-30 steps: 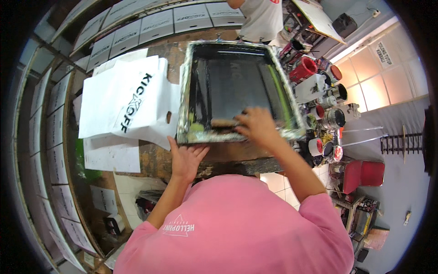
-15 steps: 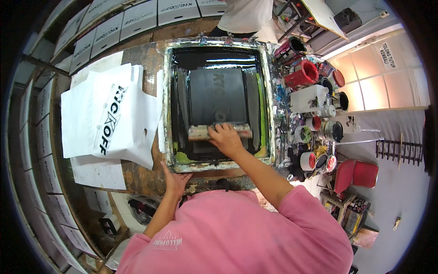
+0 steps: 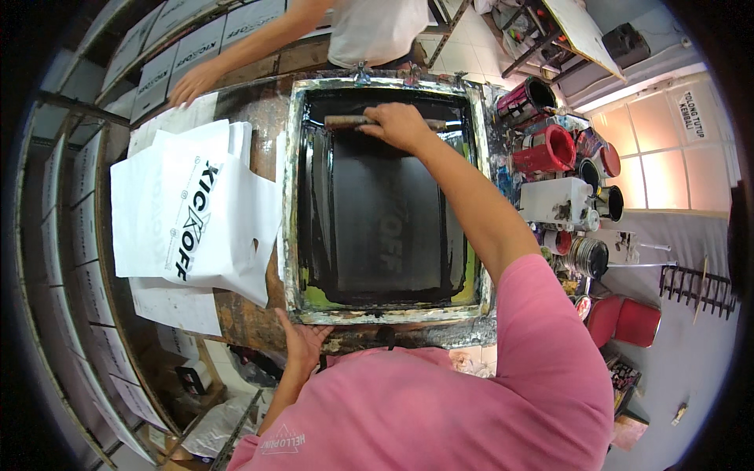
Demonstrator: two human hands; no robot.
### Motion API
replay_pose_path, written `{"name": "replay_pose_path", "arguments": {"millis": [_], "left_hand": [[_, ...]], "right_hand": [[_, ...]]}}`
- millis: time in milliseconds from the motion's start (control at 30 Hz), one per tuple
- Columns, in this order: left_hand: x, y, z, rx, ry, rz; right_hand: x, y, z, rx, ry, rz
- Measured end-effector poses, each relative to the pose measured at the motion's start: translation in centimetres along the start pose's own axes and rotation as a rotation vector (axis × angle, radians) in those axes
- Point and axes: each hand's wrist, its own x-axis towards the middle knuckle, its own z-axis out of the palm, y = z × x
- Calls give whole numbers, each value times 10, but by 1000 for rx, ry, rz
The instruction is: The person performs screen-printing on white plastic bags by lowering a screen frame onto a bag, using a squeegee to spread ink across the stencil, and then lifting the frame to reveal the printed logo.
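A screen printing frame (image 3: 290,196) with crusted edges lies on the table, its mesh (image 3: 385,204) coated in black ink. At the far end of the mesh, my right hand (image 3: 400,127) is closed around the wooden handle of a squeegee (image 3: 345,122), which lies crosswise. Dark lettering shows faintly through the ink. Close to the frame's near left corner, my left hand (image 3: 305,339) rests against the table edge with thumb and fingers spread, holding nothing. White printed plastic bags (image 3: 188,212) lie stacked to the left of the frame.
A co-worker's bare hand (image 3: 196,82) reaches over the table's far left corner. Ink cans, a red tub (image 3: 546,149) and a white jerrycan (image 3: 554,198) crowd the right side. Metal clamps (image 3: 361,74) sit at the frame's far edge. Shelves of printed white bags line the left.
My right hand has pushed the squeegee from the near part of the mesh to its far end. A co-worker's arm has come in at the far left. My left hand stays at the edge.
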Motion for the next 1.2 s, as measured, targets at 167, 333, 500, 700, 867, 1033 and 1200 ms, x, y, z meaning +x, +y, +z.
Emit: {"name": "replay_pose_path", "arguments": {"millis": [167, 333, 500, 700, 867, 1033, 1200], "left_hand": [[-13, 5, 1, 32, -36, 44], [-24, 8, -8, 32, -161, 69], [-30, 12, -10, -7, -239, 118], [-79, 47, 12, -74, -378, 261], [-102, 102, 62, -192, -1019, 520], [-7, 57, 50, 1619, 76, 1042], [60, 1, -5, 1977, 318, 1133]], "right_hand": [[-16, -14, 17, -78, 119, 42], [-112, -89, 26, -55, 67, 65], [-235, -194, -4, -33, 7, 97], [-275, -265, -106, 1, 11, 116], [-226, -269, -171, -342, 554, 115], [-192, -258, -206, -338, 727, 27], [-180, -252, -217, -346, 696, 42]]}}
